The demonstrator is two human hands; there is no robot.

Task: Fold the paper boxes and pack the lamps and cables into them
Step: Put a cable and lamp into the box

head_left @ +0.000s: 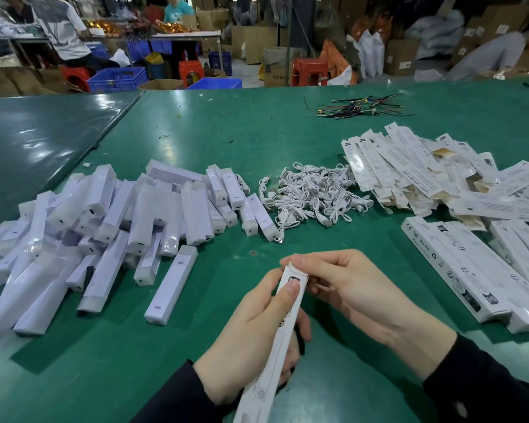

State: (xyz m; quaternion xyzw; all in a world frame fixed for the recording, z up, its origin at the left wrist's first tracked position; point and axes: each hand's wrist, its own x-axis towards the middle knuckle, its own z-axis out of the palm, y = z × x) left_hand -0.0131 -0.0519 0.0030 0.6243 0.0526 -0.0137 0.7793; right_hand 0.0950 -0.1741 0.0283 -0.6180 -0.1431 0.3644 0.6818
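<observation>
A long white printed paper box (pixel 275 343) stands tilted above the green table, its far end flap folded shut, with wrapped white lamps (pixel 104 227) heaped left, coiled white cables (pixel 312 196) in the middle, and flat boxes (pixel 425 172) piled right.

A green table (pixel 196 123) fills most of the view, and a darker table (pixel 43 132) sits against its left edge. Near the far edge of the green table lies a bunch of thin wires (pixel 361 106), black and other colors.

Past the tables, on the floor, there are blue crates (pixel 116 79) and red stools (pixel 309 71). Brown boxes (pixel 400 58) are stacked at the back right, with white bags (pixel 370 53) next to them. At the back left, a person in a white shirt (pixel 63 29) sits at a long table (pixel 184 34) with shiny gold things (pixel 168 27) on it. Another person in a blue shirt (pixel 177 10) is behind it. At the far right, a person in grey (pixel 495 54) bends low.
</observation>
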